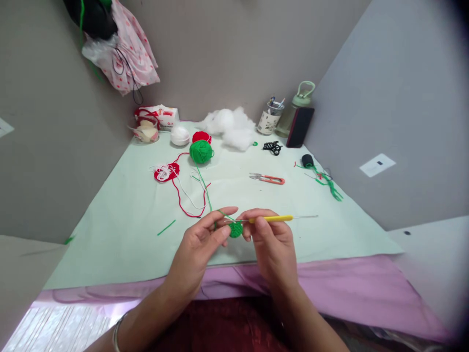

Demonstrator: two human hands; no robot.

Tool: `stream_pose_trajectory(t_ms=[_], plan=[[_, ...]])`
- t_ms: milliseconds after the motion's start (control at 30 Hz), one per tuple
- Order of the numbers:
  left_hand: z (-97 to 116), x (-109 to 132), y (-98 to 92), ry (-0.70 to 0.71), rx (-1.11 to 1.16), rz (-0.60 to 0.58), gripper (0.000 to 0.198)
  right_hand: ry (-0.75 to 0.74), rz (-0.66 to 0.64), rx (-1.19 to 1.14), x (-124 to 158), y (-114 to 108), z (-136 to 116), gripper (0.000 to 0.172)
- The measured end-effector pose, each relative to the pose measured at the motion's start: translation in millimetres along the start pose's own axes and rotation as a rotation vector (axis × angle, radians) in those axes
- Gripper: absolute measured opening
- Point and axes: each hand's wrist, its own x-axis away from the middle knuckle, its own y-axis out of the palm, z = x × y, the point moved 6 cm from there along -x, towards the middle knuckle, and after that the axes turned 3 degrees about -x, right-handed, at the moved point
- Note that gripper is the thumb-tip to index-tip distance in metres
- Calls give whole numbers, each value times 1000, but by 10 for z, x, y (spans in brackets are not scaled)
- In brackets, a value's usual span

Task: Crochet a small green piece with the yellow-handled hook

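Between my fingers near the table's front edge is a small round green crochet piece [235, 230]. My left hand [200, 242] pinches it at its left side, and green yarn runs over the raised index finger. In my right hand [273, 239] is a crochet hook [274, 218] with a yellow handle, lying almost level, its thin metal tip at the top of the piece. From there the green strand leads back to a green yarn ball [201, 152]. Whether a loop sits on the hook is too small to tell.
Orange-handled thread snips [267, 179] lie beyond my right hand. A red and white yarn bundle [167, 172] trails strands at left. Behind are white stuffing [230, 126], a white yarn ball [180, 136], a pen cup [268, 120], a bottle [293, 112] and a phone [300, 128].
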Motion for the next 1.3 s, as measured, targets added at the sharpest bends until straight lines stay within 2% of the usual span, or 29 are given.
stream_pose_trajectory(t_ms=[300,467,633,833,1000,1167,1300], plan=[[40,-36,-22,-23,55,68,32,53,-26,-93,-44,37,-43,23],[49,-35,-24,-7,29,63,33,-12,-46,-30,-26,22,-101,25],[65,-30,-54,57,-85,79,33,-162,-87,155,48,19,-239,23],[151,9,-79,167,-281,143,26,-418,-233,478,155,117,-442,24],[198,23,-65,236,-324,205,28,-685,-266,800,274,196,-453,26],[102,1,-23,91,-92,156,42,-841,-285,997,354,244,-371,36],[-22,-10,93,-210,276,-32,53,-867,-253,1009,365,225,-369,40]])
